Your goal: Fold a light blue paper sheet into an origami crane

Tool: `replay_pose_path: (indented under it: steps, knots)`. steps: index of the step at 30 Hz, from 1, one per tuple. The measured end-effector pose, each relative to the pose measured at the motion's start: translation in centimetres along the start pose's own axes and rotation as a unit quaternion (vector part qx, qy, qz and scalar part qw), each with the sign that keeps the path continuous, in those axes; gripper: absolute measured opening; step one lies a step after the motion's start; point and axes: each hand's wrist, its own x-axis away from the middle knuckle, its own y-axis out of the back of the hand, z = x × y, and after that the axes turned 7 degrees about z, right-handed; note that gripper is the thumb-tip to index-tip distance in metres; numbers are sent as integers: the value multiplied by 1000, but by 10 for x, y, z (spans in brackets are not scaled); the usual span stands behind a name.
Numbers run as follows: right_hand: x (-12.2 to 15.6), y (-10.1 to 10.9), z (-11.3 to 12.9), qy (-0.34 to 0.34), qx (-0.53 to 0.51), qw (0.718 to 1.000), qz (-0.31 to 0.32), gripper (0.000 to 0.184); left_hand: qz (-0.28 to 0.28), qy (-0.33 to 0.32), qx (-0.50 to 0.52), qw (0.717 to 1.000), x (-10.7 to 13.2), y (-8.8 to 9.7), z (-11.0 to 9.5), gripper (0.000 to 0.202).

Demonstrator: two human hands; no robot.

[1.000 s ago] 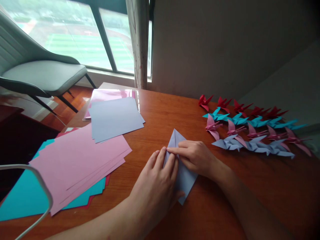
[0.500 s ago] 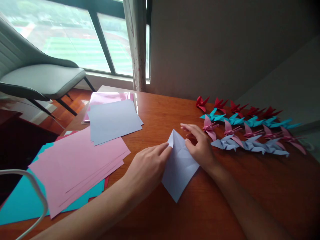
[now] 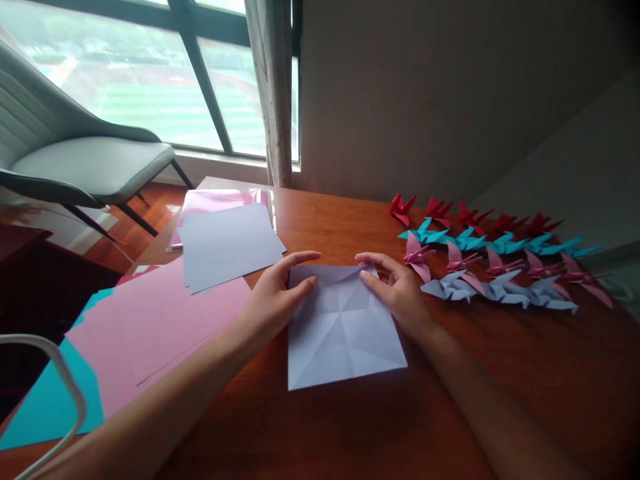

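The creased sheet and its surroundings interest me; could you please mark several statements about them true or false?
1. The left hand and right hand are at the far corners of the creased sheet. True.
2. The creased sheet is folded into a triangle. False: it is spread open, crossed by creases.
3. Pink sheets lie over turquoise sheets. True.
4. Red birds form the row nearest the camera. False: lavender birds do.

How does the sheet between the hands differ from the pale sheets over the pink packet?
The sheet between the hands is crossed by creases; the pale sheets look smooth. The sheet between the hands appears single; the pale sheets overlap in a pile, partly covering the pink packet. Both share a pale bluish tone.
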Motion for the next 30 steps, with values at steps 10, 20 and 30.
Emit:
replay_pose_path:
  steps: [10,20,30]
  knots:
    - [4,-2,7,-29,97,994,-33,25,-96,-138,-118,979,-1,-1,7,45]
    - [6,-4,6,26,231,970,-71,17,-2,-145,-611,778,11,-8,5,26]
    - [8,-5,10,-81,-39,996,7,38,7,-113,-643,758,10,-12,12,43]
